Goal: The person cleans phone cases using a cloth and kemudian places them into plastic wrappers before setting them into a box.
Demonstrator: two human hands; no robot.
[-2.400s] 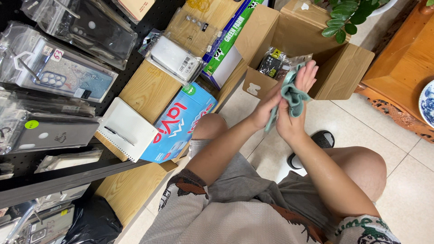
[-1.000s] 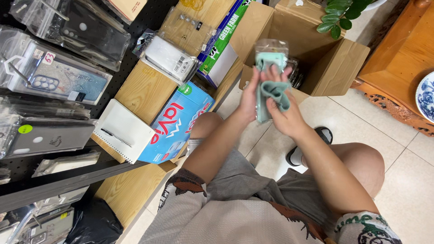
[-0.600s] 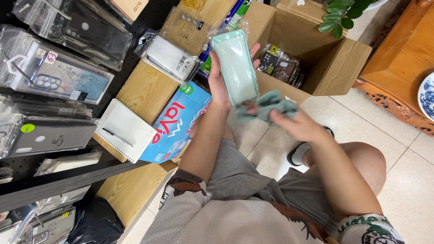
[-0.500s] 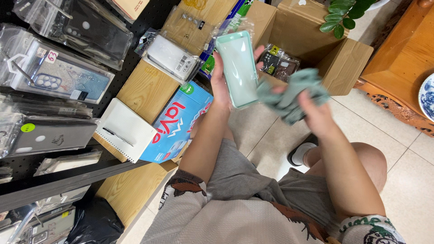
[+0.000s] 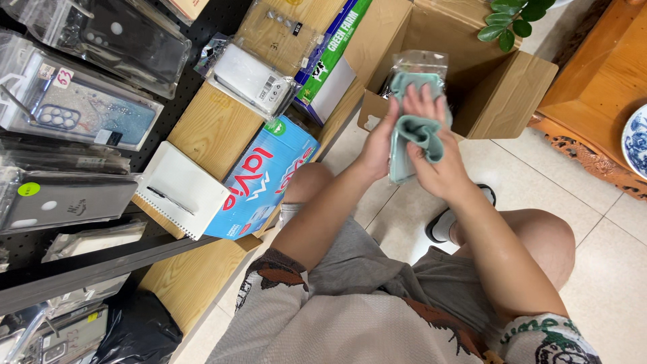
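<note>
My left hand [image 5: 379, 143] holds a pale green phone case in a clear plastic sleeve [image 5: 419, 67] upright in front of me. Pressed against the face of that packet is a grey-green cloth [image 5: 416, 135], bunched under my right hand [image 5: 431, 145]. Both hands meet above an open cardboard box [image 5: 505, 87]. The lower part of the packet is hidden behind the cloth and my fingers.
Packaged phone cases [image 5: 101, 114] hang on a black pegboard at left. A white notebook with a pen [image 5: 180, 190] and a blue carton [image 5: 259, 178] rest on wooden boxes. A carved wooden cabinet [image 5: 593, 108] stands at right; a leafy plant [image 5: 515, 17] is above the box.
My right hand had swung the cloth away to the right of the packet; it has come back and now presses the cloth against the packet's face.
</note>
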